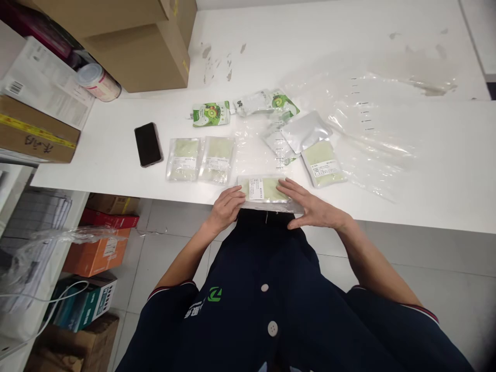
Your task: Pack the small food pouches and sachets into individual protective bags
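A flat clear pouch of pale green powder (pixel 275 192) with a white label lies sideways at the table's front edge, over clear plastic film. My left hand (pixel 225 207) grips its left end with curled fingers. Across its right end lie the stretched fingers of my right hand (pixel 313 205), thumb apart. To the left are two similar pouches, one powder pouch (pixel 186 159) beside another powder pouch (pixel 217 159). A third powder pouch (pixel 321 155) lies to the right, partly under a silver pouch (pixel 308 132). A large clear plastic bag (pixel 372 134) spreads across the right side.
Behind the pouches are a green spouted pouch (pixel 211 113) with kiwi pictures and another kiwi-print pouch (pixel 283 102). A black phone (pixel 149 144) lies at left. Cardboard boxes (pixel 147 54) and a can (pixel 99 81) stand at back left. Lower left, a shelf holds an orange box (pixel 96 253).
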The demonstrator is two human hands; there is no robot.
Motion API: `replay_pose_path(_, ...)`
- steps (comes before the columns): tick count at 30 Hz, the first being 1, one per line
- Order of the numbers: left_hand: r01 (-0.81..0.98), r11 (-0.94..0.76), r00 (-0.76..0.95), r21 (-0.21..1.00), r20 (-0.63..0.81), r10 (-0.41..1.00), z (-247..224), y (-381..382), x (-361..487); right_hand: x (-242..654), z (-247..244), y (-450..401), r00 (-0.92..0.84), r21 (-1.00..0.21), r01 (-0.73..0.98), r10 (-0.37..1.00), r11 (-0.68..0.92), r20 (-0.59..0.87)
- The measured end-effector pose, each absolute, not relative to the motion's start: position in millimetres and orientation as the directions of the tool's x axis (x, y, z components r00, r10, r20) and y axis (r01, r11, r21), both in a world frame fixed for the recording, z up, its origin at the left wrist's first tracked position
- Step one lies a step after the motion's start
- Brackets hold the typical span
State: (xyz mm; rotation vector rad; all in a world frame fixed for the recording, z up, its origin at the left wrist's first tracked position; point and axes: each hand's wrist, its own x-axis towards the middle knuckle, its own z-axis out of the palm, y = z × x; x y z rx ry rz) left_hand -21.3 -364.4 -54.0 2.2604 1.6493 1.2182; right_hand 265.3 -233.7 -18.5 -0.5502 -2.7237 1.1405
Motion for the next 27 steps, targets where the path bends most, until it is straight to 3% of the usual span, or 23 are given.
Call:
replay_pose_path(3, 0.684, -0.407, -0.009, 0.606, 0.564, 0.826, -36, -362, -18, 266, -16, -234, -0.881, -0.749, 0.287, 0.472, 0.597, 0.039)
replay_pose_path(6, 0.628, -0.282, -0.173, 0.726, 0.483, 0.859, -21, -351, -14, 251, -17, -231, -0.771, -0.787, 0.300, 0.623, 0.540, 0.133)
replay_pose_path(10, 0.577, -0.028, -0.412, 0.816, 0.320, 0.853, -12, -319, -15, 221, -12, -212, -0.575, -0.818, 0.460, 0.818, 0.346, 0.023)
replay_pose_path(14, 0.616, 0.095, -0.483, 0.782, 0.279, 0.830, -17, -277, -24, 194, -14, -188, -0.441, -0.812, 0.550, 0.894, 0.197, -0.082)
replay_pose_path(19, 0.749, 0.192, -0.440, 0.634, 0.260, 0.859, -33, -247, -29, 177, -25, -169, -0.403, -0.714, 0.671, 0.906, 0.198, -0.128)
replay_pose_path(22, 0.846, 0.155, -0.387, 0.510, 0.389, 0.836, -33, -252, -25, 174, -29, -163, -0.396, -0.641, 0.736, 0.906, 0.217, -0.148)
replay_pose_path(24, 0.912, 0.038, -0.239, 0.409, 0.454, 0.858, -28, -265, -22, 173, -28, -161, -0.391, -0.606, 0.766, 0.904, 0.214, -0.174)
replay_pose_path(27, 0.927, -0.216, 0.095, 0.305, 0.366, 0.926, -20, -292, -21, 178, -21, -161, -0.405, -0.598, 0.776, 0.885, 0.200, -0.229)
